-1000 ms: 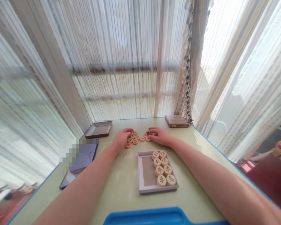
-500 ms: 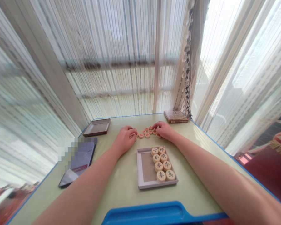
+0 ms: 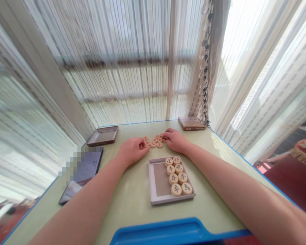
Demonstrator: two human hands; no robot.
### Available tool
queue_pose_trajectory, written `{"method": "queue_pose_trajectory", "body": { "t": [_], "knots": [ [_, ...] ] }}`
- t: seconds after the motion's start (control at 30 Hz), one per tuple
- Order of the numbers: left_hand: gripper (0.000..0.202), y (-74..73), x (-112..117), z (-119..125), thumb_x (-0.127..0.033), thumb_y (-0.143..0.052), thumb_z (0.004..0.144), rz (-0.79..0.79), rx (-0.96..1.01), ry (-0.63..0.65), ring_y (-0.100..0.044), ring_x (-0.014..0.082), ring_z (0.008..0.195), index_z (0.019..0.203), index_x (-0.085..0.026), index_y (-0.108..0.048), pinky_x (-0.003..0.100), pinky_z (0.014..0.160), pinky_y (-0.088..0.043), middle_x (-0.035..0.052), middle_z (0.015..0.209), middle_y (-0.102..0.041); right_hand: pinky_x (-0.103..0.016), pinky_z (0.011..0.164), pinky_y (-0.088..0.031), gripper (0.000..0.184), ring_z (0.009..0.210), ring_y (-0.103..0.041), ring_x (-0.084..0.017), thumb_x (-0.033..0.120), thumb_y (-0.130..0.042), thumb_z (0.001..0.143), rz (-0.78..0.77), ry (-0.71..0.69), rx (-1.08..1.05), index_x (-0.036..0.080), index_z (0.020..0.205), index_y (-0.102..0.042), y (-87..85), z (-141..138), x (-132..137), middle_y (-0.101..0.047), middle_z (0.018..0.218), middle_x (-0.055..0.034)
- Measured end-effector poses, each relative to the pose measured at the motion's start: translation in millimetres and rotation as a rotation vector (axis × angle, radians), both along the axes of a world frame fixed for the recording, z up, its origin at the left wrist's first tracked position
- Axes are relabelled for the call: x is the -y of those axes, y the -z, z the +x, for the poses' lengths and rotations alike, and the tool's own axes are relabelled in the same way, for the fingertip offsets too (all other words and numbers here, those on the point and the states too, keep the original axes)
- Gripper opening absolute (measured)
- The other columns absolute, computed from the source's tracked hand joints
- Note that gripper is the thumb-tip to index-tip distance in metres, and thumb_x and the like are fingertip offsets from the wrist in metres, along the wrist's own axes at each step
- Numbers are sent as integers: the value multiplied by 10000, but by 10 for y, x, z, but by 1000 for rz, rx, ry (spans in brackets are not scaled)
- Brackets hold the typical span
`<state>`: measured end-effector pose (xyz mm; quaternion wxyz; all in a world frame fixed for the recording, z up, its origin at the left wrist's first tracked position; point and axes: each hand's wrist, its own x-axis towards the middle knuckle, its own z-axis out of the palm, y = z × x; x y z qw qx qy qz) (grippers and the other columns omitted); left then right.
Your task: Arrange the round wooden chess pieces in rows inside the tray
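Note:
Several round wooden xiangqi pieces with red characters (image 3: 153, 145) lie in a loose cluster on the table between my hands. My left hand (image 3: 133, 149) is at the cluster's left end, fingers curled and thumb low, closed around a piece that shows partly in the gap. At the right end, my right hand (image 3: 177, 140) bends its fingers down over a red piece, partly hidden beneath them. Nearer to me lies a shallow open box (image 3: 159, 180). Black-character pieces (image 3: 173, 178) fill its right side in two columns; its left side shows bare bottom.
A brown box lid (image 3: 103, 136) lies at the back left, and a brown patterned box (image 3: 191, 123) at the back right. A dark tablet-like device (image 3: 88, 166) is beside my left forearm. The table's blue edge has a moulded tray (image 3: 158, 233) in front. Curtains hang behind.
My left hand has drawn slightly left and turned, uncovering red pieces at the cluster's left end. My right hand has moved slightly left over the pieces. The view has shifted a little.

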<state>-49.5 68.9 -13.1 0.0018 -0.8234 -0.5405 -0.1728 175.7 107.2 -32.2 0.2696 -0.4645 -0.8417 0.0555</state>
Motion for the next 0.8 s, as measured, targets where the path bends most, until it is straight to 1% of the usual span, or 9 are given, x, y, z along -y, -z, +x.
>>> {"method": "queue_pose_trajectory", "body": {
  "t": [0.2, 0.27, 0.33, 0.43, 0.53, 0.6, 0.67, 0.73, 0.8],
  "knots": [
    [220, 61, -11, 5, -375, -507, 764, -7, 113, 151, -543, 142, 678, 817, -212, -645, 266, 666, -433, 19, 756, -595, -295, 839, -403, 259, 898, -531, -175, 113, -452, 739, -14, -6, -31, 175, 891, -652, 0, 17, -12, -600, 943, -58],
    [210, 81, -8, 18, -322, -497, 776, 28, 146, 211, -558, 148, 743, 856, -223, -664, 274, 722, -444, 28, 814, -603, -298, 824, -406, 268, 881, -532, -180, 95, -465, 712, 15, -17, -31, 175, 887, -651, -6, 19, -8, -623, 912, -48],
    [210, 91, -10, 21, -275, -505, 766, 100, 180, 226, -560, 165, 815, 879, -216, -672, 288, 771, -446, 41, 869, -609, -292, 793, -415, 258, 848, -537, -178, 86, -475, 691, 23, -25, -32, 177, 852, -655, -12, 18, 3, -634, 887, -43],
    [244, 88, -51, -17, -189, -472, 758, 245, 230, 135, -550, 189, 864, 911, -183, -661, 320, 808, -444, 56, 876, -615, -288, 771, -421, 255, 838, -540, -174, 84, -473, 691, 21, 7, -59, 180, 840, -657, -12, 20, 10, -634, 887, -46],
    [310, 100, -133, -100, -100, -408, 723, 319, 272, -4, -550, 201, 881, 913, -150, -648, 343, 834, -441, 67, 872, -626, -307, 829, -405, 244, 913, -525, -187, 125, -472, 734, 61, 73, -74, 183, 882, -657, 6, 36, -12, -619, 949, -59],
    [327, 121, -183, -153, -78, -390, 694, 285, 291, -75, -563, 200, 862, 883, -145, -648, 344, 831, -446, 67, 870, -637, -315, 852, -396, 224, 929, -518, -191, 164, -470, 765, 73, 102, -60, 183, 879, -662, 14, 44, -24, -610, 963, -66],
    [339, 139, -211, -182, -70, -374, 678, 224, 301, -142, -575, 193, 842, 860, -148, -649, 332, 818, -453, 62, 864, -647, -316, 855, -395, 221, 921, -517, -190, 193, -469, 784, 85, 94, -27, 185, 880, -668, 9, 42, -19, -606, 958, -67],
    [359, 144, -213, -183, -65, -354, 676, 180, 307, -190, -578, 186, 854, 871, -144, -645, 317, 818, -453, 65, 883, -651, -320, 859, -393, 227, 928, -510, -193, 223, -479, 795, 113, 50, 7, 192, 913, -671, -9, 30, 4, -606, 968, -68],
    [372, 136, -200, -164, -61, -340, 682, 154, 297, -191, -574, 181, 878, 882, -138, -643, 308, 832, -446, 71, 901, -652, -325, 870, -387, 235, 947, -502, -196, 242, -487, 803, 127, -16, 40, 208, 942, -673, -30, 12, 30, -612, 985, -61]
  ]
}}
